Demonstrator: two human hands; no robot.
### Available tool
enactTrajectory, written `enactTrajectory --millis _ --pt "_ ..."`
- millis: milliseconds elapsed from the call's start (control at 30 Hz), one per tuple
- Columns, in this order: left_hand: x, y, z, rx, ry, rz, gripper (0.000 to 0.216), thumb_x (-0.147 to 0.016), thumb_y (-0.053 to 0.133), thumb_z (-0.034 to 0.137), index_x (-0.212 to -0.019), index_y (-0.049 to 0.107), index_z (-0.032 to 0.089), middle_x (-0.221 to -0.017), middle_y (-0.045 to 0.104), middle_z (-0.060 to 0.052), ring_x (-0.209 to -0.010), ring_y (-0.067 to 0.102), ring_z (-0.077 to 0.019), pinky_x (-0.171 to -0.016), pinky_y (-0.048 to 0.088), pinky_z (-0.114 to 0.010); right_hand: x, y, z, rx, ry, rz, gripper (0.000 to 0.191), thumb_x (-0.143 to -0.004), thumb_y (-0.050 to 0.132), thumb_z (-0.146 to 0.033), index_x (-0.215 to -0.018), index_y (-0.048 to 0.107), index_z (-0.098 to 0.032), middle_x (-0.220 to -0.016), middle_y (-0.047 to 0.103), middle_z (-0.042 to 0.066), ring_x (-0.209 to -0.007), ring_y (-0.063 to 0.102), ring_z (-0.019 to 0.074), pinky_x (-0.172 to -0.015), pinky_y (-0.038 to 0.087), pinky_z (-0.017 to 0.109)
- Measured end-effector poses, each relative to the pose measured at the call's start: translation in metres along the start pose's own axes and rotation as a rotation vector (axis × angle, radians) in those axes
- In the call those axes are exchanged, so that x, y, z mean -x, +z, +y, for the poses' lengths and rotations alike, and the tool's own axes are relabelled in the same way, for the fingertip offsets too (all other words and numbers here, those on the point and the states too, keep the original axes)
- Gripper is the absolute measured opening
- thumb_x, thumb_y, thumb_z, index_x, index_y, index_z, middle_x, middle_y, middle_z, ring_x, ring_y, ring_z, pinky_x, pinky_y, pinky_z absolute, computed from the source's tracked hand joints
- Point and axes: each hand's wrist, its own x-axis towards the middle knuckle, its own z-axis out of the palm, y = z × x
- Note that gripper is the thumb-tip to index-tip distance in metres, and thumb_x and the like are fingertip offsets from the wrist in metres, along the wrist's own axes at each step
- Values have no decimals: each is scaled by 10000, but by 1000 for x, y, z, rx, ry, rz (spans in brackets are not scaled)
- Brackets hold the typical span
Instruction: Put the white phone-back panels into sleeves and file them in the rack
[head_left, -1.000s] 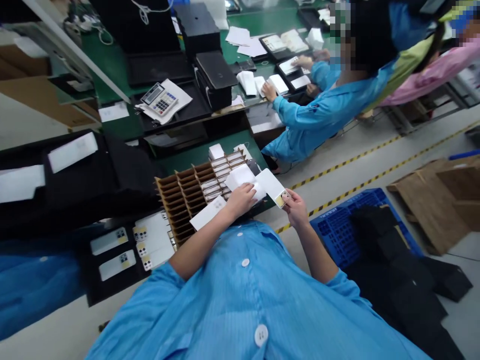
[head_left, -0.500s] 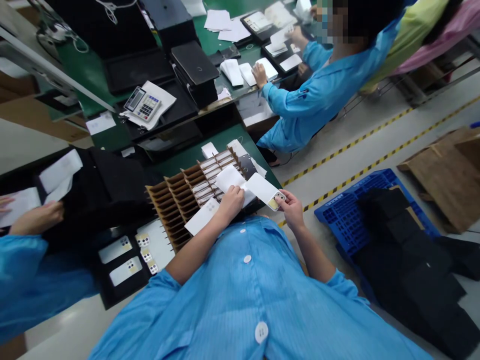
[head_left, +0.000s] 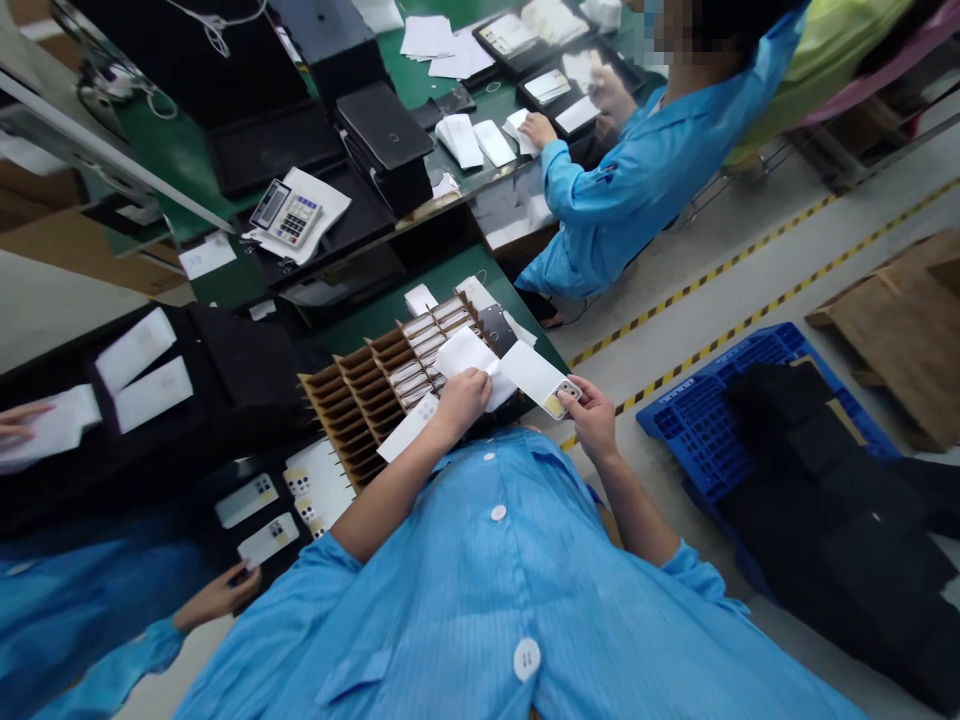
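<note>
My right hand [head_left: 596,412] grips a white phone back panel [head_left: 529,368] by its camera end, where a yellowish patch shows. My left hand [head_left: 463,400] is closed on a crumpled white cloth or sheet [head_left: 466,352], close to the panel's far end; whether the two touch I cannot tell. Under both lies a brown cardboard divider grid [head_left: 360,405], several of its slots filled with white pieces. Another white panel with faint camera circles [head_left: 409,428] rests across the grid beside my left forearm.
On the left, a co-worker's hand [head_left: 221,597] is by a black tray with white phone panels [head_left: 268,540]. A co-worker in blue [head_left: 630,210] sits ahead at a green bench with papers and a calculator [head_left: 285,212]. A blue pallet [head_left: 690,430] with black stacks stands right.
My hands stay nearly in place, still holding the panel and white material. The left co-worker's hand now appears beside the black tray. The co-worker ahead has shifted their hands among the white pieces.
</note>
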Motion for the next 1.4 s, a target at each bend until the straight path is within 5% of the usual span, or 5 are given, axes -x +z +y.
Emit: enactTrajectory --millis 233,433,800,1033,1400 --pt "-7 -2 -9 382 -151 -86 201 -927 644 245 -886 830 181 -904 810 -102 -829 714 -239 -781 499 -333 17 1 4 -13 -1 61 718 -689 908 -524 -1274 731 -146 -1053 827 130 -893 783 295 -691 676 406" --pt "-5 0 -9 449 -168 -65 249 -884 584 213 -787 807 162 -797 794 -87 -732 690 -217 -703 463 -316 37 6 8 -5 -50 64 640 -734 886 -488 -1263 747 -156 -1077 829 123 -941 794 301 -816 685 451" --pt "10 4 6 164 -89 124 169 -950 577 186 -852 715 187 -937 728 -104 -861 654 -225 -799 453 -336 61 13 12 390 -249 68 499 -869 775 -467 -1270 792 -170 -1037 832 102 -761 762 249 -727 645 389" --pt "17 4 6 6 -63 76 266 -1045 510 255 -929 734 169 -1009 714 -126 -865 661 -230 -781 443 -341 60 19 0 464 -329 -97 427 -883 744 -449 -1221 814 -196 -1040 838 91 -802 760 257 -772 635 392" --pt "22 6 1 -113 27 47 215 -1052 508 198 -957 697 162 -1025 700 -140 -1009 646 -265 -860 468 -364 46 26 2 487 -375 -147 413 -872 730 -387 -1210 814 -165 -1057 842 111 -866 784 264 -859 641 397"
